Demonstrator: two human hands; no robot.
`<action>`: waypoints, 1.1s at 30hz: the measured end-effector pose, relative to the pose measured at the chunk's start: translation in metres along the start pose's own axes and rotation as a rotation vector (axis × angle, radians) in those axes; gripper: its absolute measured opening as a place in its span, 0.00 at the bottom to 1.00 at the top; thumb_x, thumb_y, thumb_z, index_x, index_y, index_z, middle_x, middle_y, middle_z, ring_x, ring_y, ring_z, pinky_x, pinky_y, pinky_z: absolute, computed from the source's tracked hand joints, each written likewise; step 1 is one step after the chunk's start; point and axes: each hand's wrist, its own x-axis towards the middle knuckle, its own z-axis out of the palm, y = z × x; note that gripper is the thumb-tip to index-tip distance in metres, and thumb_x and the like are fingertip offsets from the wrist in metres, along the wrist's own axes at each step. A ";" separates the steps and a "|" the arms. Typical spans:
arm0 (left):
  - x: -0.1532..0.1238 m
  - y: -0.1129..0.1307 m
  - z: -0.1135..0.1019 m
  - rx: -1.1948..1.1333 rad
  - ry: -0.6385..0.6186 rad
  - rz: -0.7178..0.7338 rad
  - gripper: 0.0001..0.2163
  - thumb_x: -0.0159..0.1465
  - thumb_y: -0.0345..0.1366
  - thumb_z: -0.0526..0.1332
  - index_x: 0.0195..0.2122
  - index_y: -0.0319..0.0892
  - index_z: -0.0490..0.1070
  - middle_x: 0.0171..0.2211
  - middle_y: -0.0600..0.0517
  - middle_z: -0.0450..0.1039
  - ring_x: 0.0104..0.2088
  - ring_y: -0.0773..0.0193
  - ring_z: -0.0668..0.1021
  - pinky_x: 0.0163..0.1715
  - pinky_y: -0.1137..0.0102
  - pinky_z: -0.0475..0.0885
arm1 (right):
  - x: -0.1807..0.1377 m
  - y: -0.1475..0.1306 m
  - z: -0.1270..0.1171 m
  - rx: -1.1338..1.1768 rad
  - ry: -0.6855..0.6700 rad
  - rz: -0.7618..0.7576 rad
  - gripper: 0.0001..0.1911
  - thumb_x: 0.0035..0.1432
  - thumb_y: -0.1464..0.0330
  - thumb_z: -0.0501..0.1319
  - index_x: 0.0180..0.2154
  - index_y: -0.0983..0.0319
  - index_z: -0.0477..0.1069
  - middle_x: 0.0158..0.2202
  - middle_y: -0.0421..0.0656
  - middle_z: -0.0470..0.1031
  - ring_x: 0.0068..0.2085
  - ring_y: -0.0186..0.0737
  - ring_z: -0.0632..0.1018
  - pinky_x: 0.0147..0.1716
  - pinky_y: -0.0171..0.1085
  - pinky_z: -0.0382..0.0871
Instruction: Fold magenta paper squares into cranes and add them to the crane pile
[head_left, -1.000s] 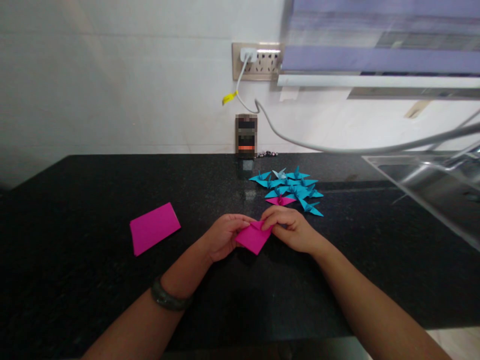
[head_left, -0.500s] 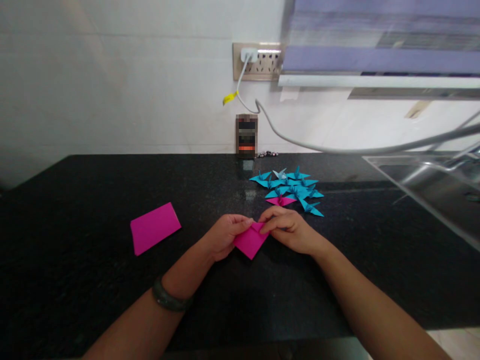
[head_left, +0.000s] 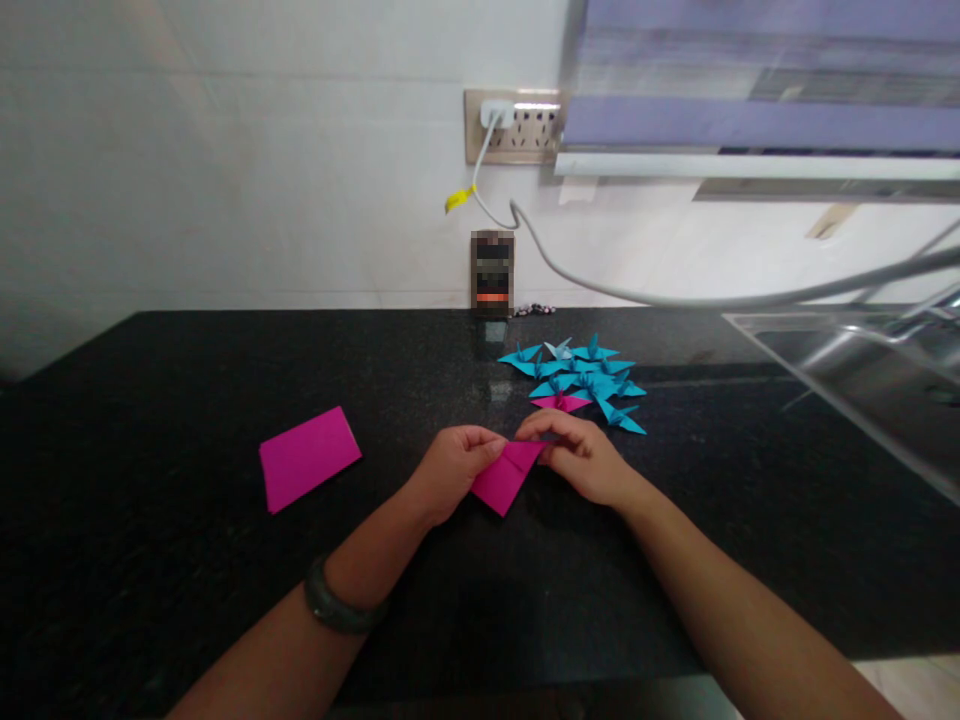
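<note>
A folded piece of pink origami paper (head_left: 504, 488) is held just above the dark counter, its lower corner pointing towards me. My left hand (head_left: 455, 470) pinches its left side, thumb on top and fingers underneath. At the right corner, my right hand (head_left: 581, 455) has its thumb against the paper while its curled fingers reach behind the top edge. A crease runs near the paper's upper middle. Just beyond my right hand lies a pink paper crane (head_left: 561, 402), beside a cluster of several blue paper cranes (head_left: 592, 382).
On the left of the black counter (head_left: 187, 400) rests a stack of pink paper (head_left: 310, 460). A phone-like device (head_left: 493, 272), partly blurred out, leans on the wall. A grey cable (head_left: 570, 275) hangs from the socket (head_left: 532, 127). A metal sink (head_left: 885, 370) is at right.
My right thumb and fingers have shifted slightly right, off the paper's upper middle to its right corner. More of the paper's right flap shows now. My left hand keeps its pinch.
</note>
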 end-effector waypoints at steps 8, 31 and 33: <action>-0.001 0.003 0.001 0.043 0.071 0.058 0.09 0.51 0.37 0.63 0.28 0.36 0.73 0.20 0.52 0.72 0.19 0.70 0.68 0.21 0.74 0.60 | 0.002 0.004 0.012 0.227 0.024 0.487 0.15 0.48 0.59 0.61 0.25 0.66 0.66 0.21 0.38 0.68 0.18 0.24 0.65 0.13 0.24 0.60; 0.002 0.000 0.001 -0.216 -0.103 -0.069 0.14 0.52 0.43 0.62 0.28 0.34 0.72 0.22 0.49 0.72 0.23 0.67 0.71 0.29 0.70 0.63 | 0.002 0.006 0.011 0.261 0.077 0.511 0.09 0.45 0.66 0.63 0.24 0.65 0.66 0.18 0.34 0.67 0.16 0.23 0.64 0.14 0.25 0.58; 0.002 0.000 0.001 -0.206 -0.107 -0.070 0.15 0.53 0.44 0.62 0.28 0.34 0.72 0.22 0.50 0.71 0.23 0.68 0.70 0.27 0.71 0.63 | 0.002 0.006 0.011 0.253 0.069 0.509 0.09 0.44 0.66 0.63 0.24 0.65 0.66 0.18 0.34 0.67 0.16 0.23 0.64 0.14 0.26 0.59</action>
